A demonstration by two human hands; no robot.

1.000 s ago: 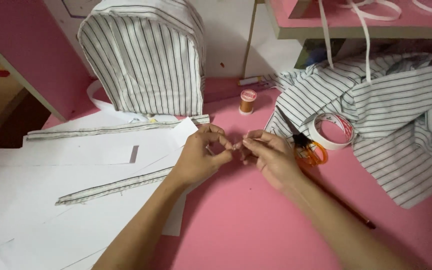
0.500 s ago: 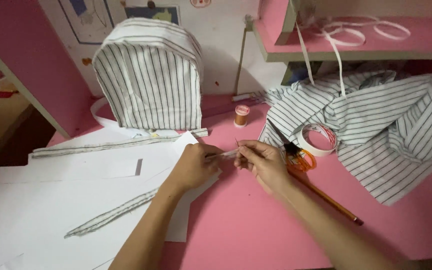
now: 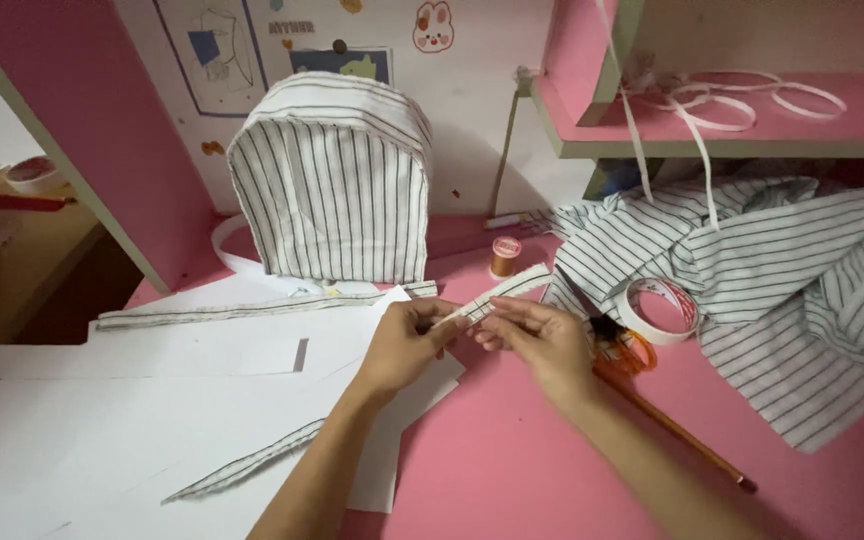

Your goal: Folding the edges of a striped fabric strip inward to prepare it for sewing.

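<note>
Pinching a striped fabric strip [image 3: 497,294], both hands' fingers [image 3: 452,318] close over open pink desk [image 3: 512,460].

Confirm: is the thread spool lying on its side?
No, the orange thread spool stands upright on the pink desk, behind the striped fabric strip that both hands hold.
</note>
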